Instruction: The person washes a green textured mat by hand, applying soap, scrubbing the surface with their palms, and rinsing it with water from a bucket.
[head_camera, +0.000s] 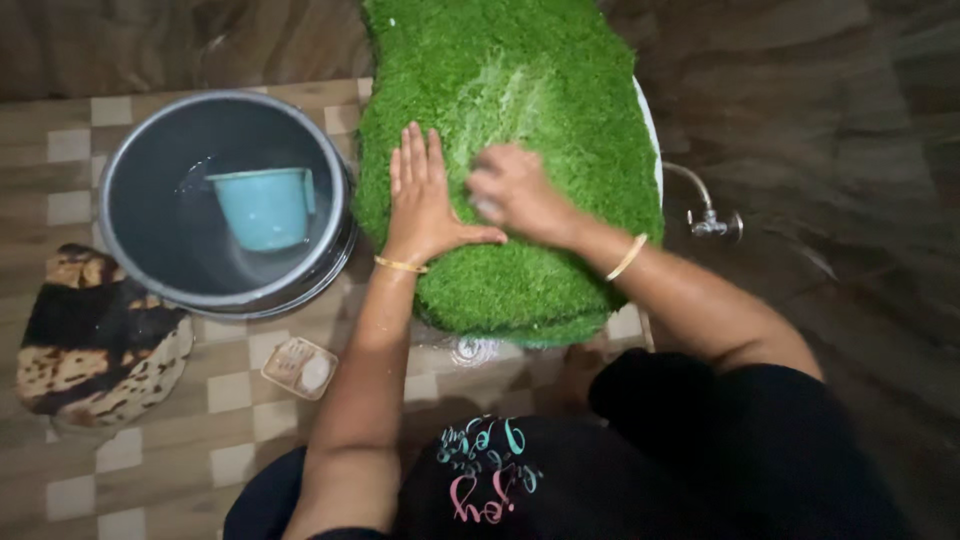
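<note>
Left hand (425, 200) lies flat and open on green shaggy mat (520, 120); right hand (512, 192), fingers curled, presses beside it.

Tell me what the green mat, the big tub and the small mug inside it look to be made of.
Green mat: shaggy synthetic-looking pile, tufted and matte, with a paler streak, possibly soap, near the right hand.
Big tub: probably metal; thin rolled rim with a dull grey sheen.
Small mug: likely plastic; even teal colour, smooth matte wall.
</note>
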